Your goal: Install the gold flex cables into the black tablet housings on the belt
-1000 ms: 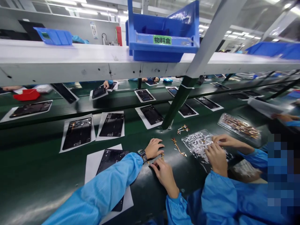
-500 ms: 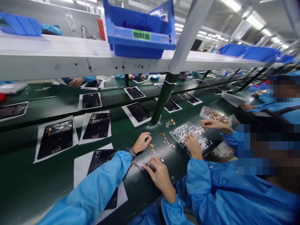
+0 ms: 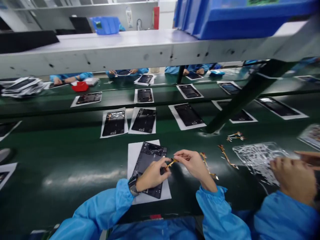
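Note:
My left hand (image 3: 151,173) and my right hand (image 3: 191,164) both pinch a thin gold flex cable (image 3: 172,162) between their fingertips, held just above the right edge of a black device frame (image 3: 149,166) that lies on a white sheet (image 3: 140,151). Both of my arms are in blue sleeves, and a watch sits on my left wrist. More gold flex cables (image 3: 226,156) lie on the green belt to the right of my right hand.
A co-worker's hands (image 3: 293,175) in blue sleeves work at a clear tray (image 3: 257,156) on the right. Several more black frames on white sheets (image 3: 113,123) lie along the green belts (image 3: 62,156). A white shelf (image 3: 140,50) with blue bins runs overhead on a slanted post (image 3: 240,100).
My view has swung left and down. Both hands lifted off the belt and came together over the black frame, now pinching a gold flex cable between them.

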`<state>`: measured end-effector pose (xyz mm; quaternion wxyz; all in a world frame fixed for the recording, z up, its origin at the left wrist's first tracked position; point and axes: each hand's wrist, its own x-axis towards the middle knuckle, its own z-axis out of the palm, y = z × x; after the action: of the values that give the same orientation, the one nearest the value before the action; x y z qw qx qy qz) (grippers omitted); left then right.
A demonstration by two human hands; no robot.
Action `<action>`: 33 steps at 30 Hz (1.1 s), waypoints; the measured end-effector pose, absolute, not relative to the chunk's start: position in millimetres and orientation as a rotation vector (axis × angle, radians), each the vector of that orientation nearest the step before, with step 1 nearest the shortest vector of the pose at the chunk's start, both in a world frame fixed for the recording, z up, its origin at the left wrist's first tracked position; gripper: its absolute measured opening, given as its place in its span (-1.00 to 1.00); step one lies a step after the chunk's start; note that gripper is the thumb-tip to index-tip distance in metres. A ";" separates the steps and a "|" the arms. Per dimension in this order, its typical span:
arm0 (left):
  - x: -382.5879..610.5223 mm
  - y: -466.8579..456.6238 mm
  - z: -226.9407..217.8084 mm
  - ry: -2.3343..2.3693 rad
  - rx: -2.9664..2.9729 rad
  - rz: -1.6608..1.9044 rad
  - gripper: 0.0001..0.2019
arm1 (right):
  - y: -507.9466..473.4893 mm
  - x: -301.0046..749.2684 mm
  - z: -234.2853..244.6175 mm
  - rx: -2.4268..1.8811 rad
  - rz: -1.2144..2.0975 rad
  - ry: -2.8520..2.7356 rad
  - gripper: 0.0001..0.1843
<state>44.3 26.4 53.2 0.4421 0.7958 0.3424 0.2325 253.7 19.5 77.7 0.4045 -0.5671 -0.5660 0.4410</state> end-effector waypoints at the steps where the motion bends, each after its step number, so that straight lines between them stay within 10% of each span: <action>1: 31.5 23.1 49.1 0.937 2.085 0.640 -0.59 | 26.3 244.7 79.2 -1.414 1.165 -1.469 -0.73; 22: -61.0 75.1 1.8 1.039 2.883 0.754 -0.77 | 172.1 134.8 20.6 -1.693 0.998 -2.111 -0.95; 33: -67.9 76.8 -1.1 0.961 2.809 0.669 -0.79 | 176.6 139.5 17.4 -1.855 0.888 -2.262 -0.73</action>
<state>-67.9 76.8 -1.1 0.0493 0.9219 0.3153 0.2197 139.5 176.6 17.4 0.0424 -0.6062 -0.7392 0.2904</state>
